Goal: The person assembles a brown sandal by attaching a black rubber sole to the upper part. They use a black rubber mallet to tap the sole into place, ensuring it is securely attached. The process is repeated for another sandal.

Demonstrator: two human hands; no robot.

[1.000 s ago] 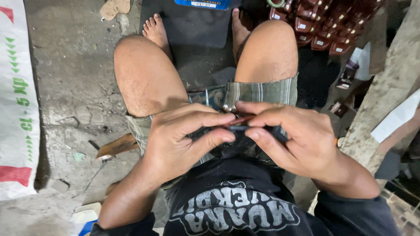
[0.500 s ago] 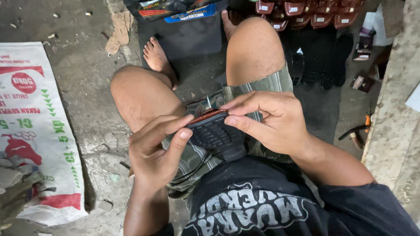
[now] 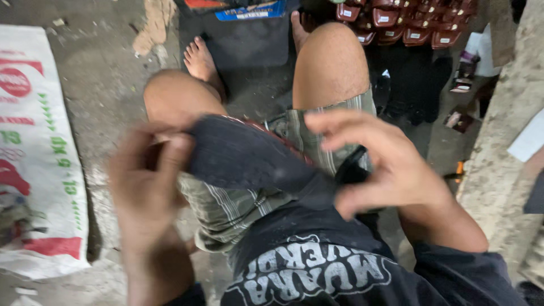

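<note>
Since 0.5 s ago the dark piece has opened out: it was a small folded bit w/ a red edge pinched between both hands close together, now the hands sit further apart and the piece spans the gap between them. Camera view has also shifted a little.

Nearest: the left hand [image 3: 148, 187], blurred, fingers curled over the left end of the dark fabric piece [image 3: 249, 156], pinching it against the thumb side as far as the blur lets me tell. The fabric stretches from that hand across the lap, above the striped shorts [image 3: 238, 204], w/ a thin red edge along its upper side. Its right end narrows down to the right hand [image 3: 377, 164], which has fingers spread & lifted above, thumb and lower fingers pressing the fabric's tip; exact grip there is partly hidden by the fabric itself. So the piece lies between the two hands, touching both, over the right thigh.

Beyond: both bare knees, then bare feet on the concrete floor [image 3: 102, 85]. A white printed sack [image 3: 34, 158] lies on the floor at left. Far end: a dark mat [image 3: 249, 42] between the feet, and rows of dark red pouches [image 3: 408, 22] top right.
</note>
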